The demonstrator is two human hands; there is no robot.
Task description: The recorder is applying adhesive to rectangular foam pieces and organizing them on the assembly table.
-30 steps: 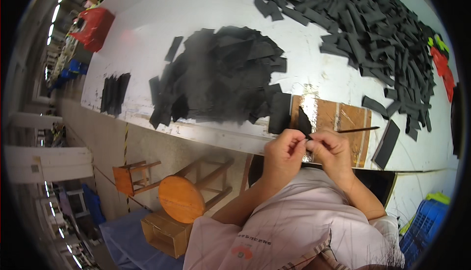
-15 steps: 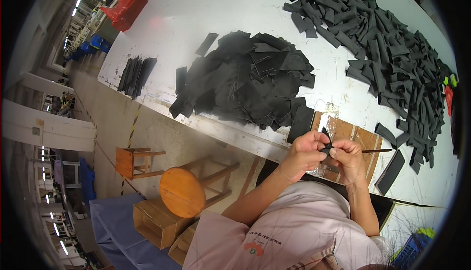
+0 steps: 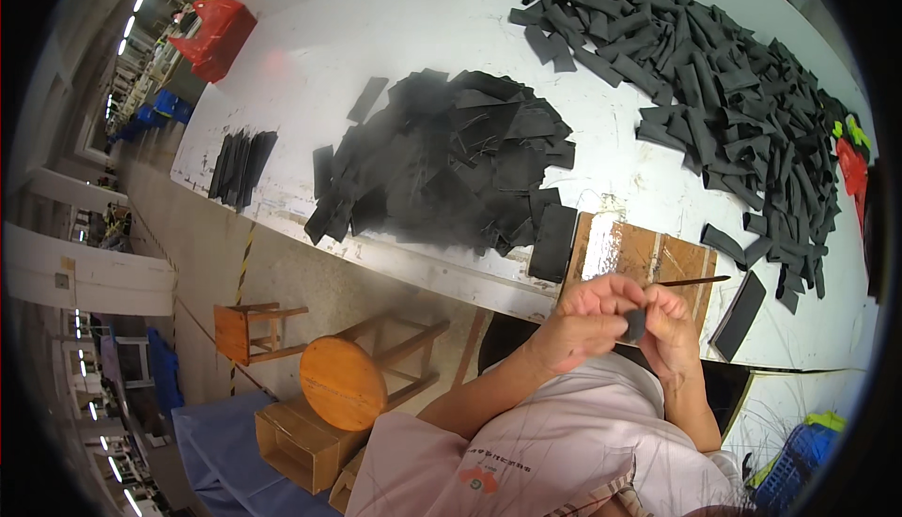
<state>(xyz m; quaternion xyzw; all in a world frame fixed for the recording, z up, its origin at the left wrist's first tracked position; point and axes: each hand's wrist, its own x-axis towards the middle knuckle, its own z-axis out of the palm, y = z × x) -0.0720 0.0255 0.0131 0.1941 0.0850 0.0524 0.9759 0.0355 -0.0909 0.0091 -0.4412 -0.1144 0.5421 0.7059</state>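
My left hand (image 3: 590, 324) and my right hand (image 3: 669, 331) meet above the front edge of the table. Both are closed, fingertips pinching a small black fabric piece (image 3: 636, 326) between them. Much of that piece is hidden by the fingers. Beneath and beyond my hands lies a wooden board (image 3: 678, 262) with a silvery strip on it. A thin dark pointed stick (image 3: 700, 280) extends to the right over the board, past my right hand. To the left spreads a big heap of flat black fabric pieces (image 3: 442, 165).
Folded, tube-like black pieces (image 3: 700, 76) cover the right and far right of the table. A dark flat block (image 3: 738, 316) lies right of the board. Black strips (image 3: 242, 168) and a red bag (image 3: 214, 38) are at left. Stools (image 3: 343, 383) and a cardboard box (image 3: 305, 442) stand below.
Both hands have come slightly down toward my body, and the black piece has turned between the fingers. The whole view has shifted a little, with the table contents moving left.
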